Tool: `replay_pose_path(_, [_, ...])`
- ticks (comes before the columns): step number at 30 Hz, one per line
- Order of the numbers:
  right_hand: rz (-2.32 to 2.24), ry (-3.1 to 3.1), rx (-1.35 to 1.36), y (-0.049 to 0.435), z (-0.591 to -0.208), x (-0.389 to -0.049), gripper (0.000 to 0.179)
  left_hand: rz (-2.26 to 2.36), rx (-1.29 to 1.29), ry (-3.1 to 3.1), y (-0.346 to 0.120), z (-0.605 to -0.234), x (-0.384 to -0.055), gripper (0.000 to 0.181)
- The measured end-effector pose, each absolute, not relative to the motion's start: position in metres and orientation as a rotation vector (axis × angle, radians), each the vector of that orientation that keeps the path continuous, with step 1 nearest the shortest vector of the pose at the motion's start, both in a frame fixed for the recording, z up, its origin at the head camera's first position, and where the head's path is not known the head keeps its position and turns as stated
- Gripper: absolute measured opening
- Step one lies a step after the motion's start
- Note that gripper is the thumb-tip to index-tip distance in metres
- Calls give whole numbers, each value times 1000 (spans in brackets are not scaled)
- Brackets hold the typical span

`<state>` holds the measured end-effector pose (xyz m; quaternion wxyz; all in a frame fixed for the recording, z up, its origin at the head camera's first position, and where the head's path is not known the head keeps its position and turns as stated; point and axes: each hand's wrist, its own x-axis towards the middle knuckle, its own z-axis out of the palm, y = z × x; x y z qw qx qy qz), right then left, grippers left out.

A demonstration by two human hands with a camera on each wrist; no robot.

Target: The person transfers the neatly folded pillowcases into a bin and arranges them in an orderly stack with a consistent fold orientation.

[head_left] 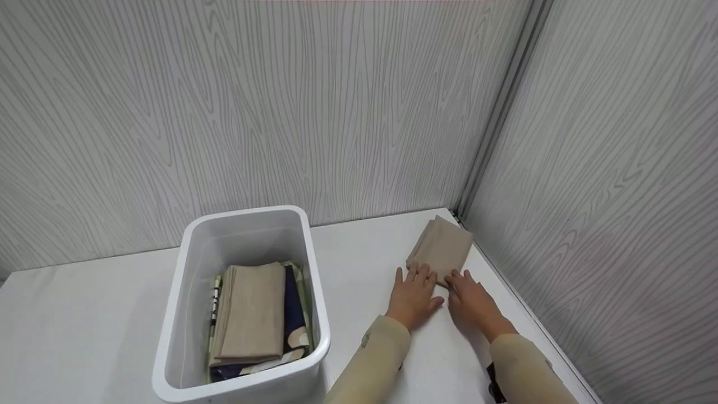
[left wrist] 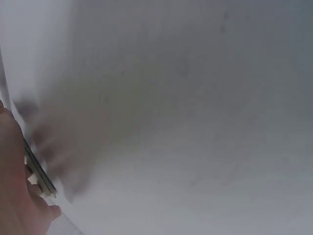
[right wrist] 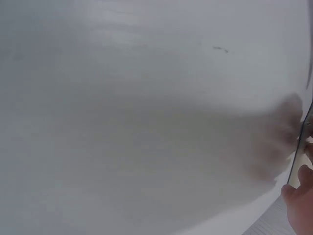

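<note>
A folded beige cloth [head_left: 443,247] lies on the white table at the back right, near the corner of the walls. My left hand [head_left: 413,297] rests its spread fingertips on the cloth's near edge, its thumb pointing toward the other hand. Beside it, my right hand [head_left: 474,303] touches the near right corner of the same cloth with its fingertips. At the left border of the left wrist view, part of the left hand [left wrist: 19,181] shows by the cloth's thin edge. The right hand [right wrist: 301,198] is mostly cut off in the right wrist view.
A white plastic bin [head_left: 321,314] stands left of the hands. Inside lie another folded beige cloth [head_left: 252,308], a navy patterned cloth [head_left: 293,303] and some green fabric [head_left: 305,294]. Wood-grain walls [head_left: 336,112] close off the table's back and right side.
</note>
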<state>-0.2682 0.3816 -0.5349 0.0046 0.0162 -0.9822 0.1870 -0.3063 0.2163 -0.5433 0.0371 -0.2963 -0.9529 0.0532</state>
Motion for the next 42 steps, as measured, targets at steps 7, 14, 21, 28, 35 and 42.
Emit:
replay_pose_path(7, [596,-3148,69,374,-531,-269,49,51,-922,-2923,203,-540,-304,65])
replay_pose_path(14, [534,-3159,100,367,-528,-278,47,-87,-910,-2945,191,-534,-304,58])
replay_pose_path(21, [499,-3114,163,361,-528,-278,41,-94,-882,-2957,189,-534,-300,59])
replay_pose_path(28, [501,-3159,133,362,-527,-280,42,-63,-852,-3022,191,-534,-303,56])
replay_pose_path(35, [446,-3169,155,363,-529,-284,45,-67,-858,-3017,189,-535,-299,69])
replay_pose_path(42, [428,-3133,185,365,-531,-292,42,-70,-831,-2998,190,-538,-298,74])
